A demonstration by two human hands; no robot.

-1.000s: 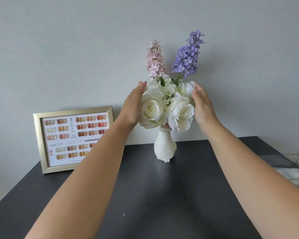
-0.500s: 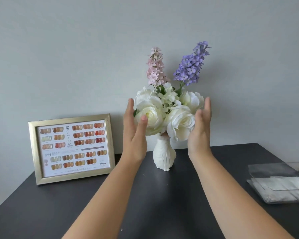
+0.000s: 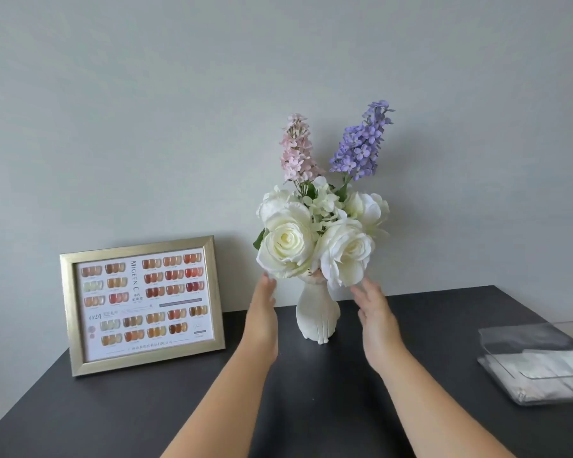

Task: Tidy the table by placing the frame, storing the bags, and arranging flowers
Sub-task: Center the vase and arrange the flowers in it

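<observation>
A white vase stands at the back of the dark table. It holds white roses, a pink flower spike and a purple flower spike. My left hand hovers left of the vase, fingertips just under the left rose. My right hand hovers to the vase's right, below the right rose. Both hands are open and hold nothing. A gold frame with a nail colour chart leans upright against the wall at the left. A clear box holding flat bags sits at the right edge.
A plain grey wall rises directly behind the table. The table's left edge runs diagonally at the lower left. Bare dark tabletop lies between my forearms and in front of the frame.
Both hands have come down from the sides of the roses to beside the vase and pulled back. The view has tilted, so the flowers sit lower in it.
</observation>
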